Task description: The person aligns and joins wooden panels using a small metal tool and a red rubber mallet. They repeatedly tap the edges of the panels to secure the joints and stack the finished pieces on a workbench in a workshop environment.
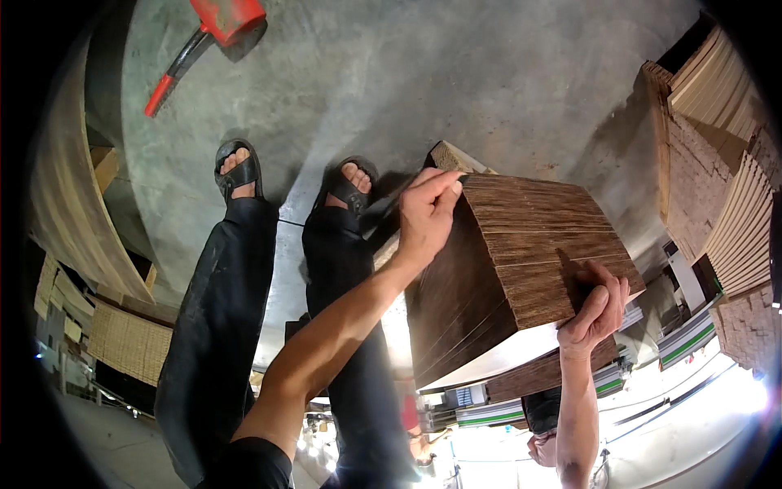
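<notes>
A thick stack of dark brown wood-grain boards (554, 244) stands to the right of my legs, with a pale white face along its near lower side. My left hand (428, 212) reaches across to the stack's far left corner. Its thumb and fingertips pinch together there; a small dark bit shows at the tips, too small to name. At the near right edge of the stack, my right hand (599, 308) is closed, fingers curled against the wood-grain side. The hand itself hides part of that grip.
A red mallet (232, 20) with a black and red handle lies on the grey concrete floor (366, 73) at the far left. Stacked pale boards (692, 179) rise at the right. A curved-looking wood panel (81, 187) stands at the left. Another person (542, 444) shows beyond my right forearm.
</notes>
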A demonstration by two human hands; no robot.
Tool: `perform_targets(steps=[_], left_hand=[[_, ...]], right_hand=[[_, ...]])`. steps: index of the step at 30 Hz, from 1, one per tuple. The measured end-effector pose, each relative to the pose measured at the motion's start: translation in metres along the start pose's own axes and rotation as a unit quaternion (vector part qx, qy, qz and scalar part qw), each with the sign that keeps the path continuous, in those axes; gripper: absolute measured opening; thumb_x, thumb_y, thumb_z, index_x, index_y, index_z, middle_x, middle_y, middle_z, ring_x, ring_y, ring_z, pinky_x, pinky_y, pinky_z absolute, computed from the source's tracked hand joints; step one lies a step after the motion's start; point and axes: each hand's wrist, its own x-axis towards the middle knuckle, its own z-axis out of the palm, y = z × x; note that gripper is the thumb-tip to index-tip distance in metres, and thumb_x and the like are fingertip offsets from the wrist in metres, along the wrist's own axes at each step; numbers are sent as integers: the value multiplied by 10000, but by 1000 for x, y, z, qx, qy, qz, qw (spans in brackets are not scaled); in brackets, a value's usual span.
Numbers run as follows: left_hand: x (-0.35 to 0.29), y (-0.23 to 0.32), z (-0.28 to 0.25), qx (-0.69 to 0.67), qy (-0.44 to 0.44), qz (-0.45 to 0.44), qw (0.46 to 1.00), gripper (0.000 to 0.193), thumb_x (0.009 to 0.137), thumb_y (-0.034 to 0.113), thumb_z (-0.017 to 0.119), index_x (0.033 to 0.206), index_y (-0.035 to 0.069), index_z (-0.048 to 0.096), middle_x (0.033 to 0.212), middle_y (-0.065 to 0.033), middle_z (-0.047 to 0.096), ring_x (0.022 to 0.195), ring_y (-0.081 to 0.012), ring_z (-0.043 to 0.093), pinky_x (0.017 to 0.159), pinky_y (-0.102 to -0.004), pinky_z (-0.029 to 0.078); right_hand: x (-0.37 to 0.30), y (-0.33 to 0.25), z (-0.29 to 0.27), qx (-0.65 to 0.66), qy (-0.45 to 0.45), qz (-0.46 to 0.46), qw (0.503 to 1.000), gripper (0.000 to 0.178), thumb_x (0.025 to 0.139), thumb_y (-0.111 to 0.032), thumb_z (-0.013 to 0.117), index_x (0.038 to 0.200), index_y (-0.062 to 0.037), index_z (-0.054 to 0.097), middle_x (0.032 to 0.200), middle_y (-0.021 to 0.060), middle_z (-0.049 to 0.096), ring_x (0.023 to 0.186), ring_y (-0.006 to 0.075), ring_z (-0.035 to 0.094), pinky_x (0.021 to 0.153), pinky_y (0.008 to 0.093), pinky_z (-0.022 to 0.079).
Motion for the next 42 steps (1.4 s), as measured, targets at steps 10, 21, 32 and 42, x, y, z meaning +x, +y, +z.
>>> perform_targets(steps=[10,21,32,42], left_hand=[[2,-7,9,-18,73,12,997,170,889,-32,629,1045,-34,696,910,-92,644,774,-162,588,694,-257,458],[-93,120,1,-38,-68,82,994,229,865,-62,653,1062,20,737,987,-94,665,808,-137,634,621,-230,514],[-102,142,0,-71,-44,1,997,132,889,-5,683,1015,-6,723,898,-86,632,677,-106,555,576,-237,430],[-94,144,-2,-48,-25,61,997,111,880,-13,683,982,-28,724,860,-99,652,719,-132,604,602,-245,470]], right_hand=[[3,-1,1,11,2,-5,1000,325,987,-147,405,957,19,683,756,75,645,659,227,481,686,350,360],[3,2,-2,1,7,-16,1000,301,970,-142,440,960,21,693,745,82,631,646,234,478,682,351,356],[2,4,-5,19,-3,-5,1000,257,936,-111,465,934,19,687,816,101,673,661,253,499,673,351,353],[1,10,-4,12,2,-12,1000,250,935,-111,473,911,28,679,844,113,682,661,274,515,666,366,361]])
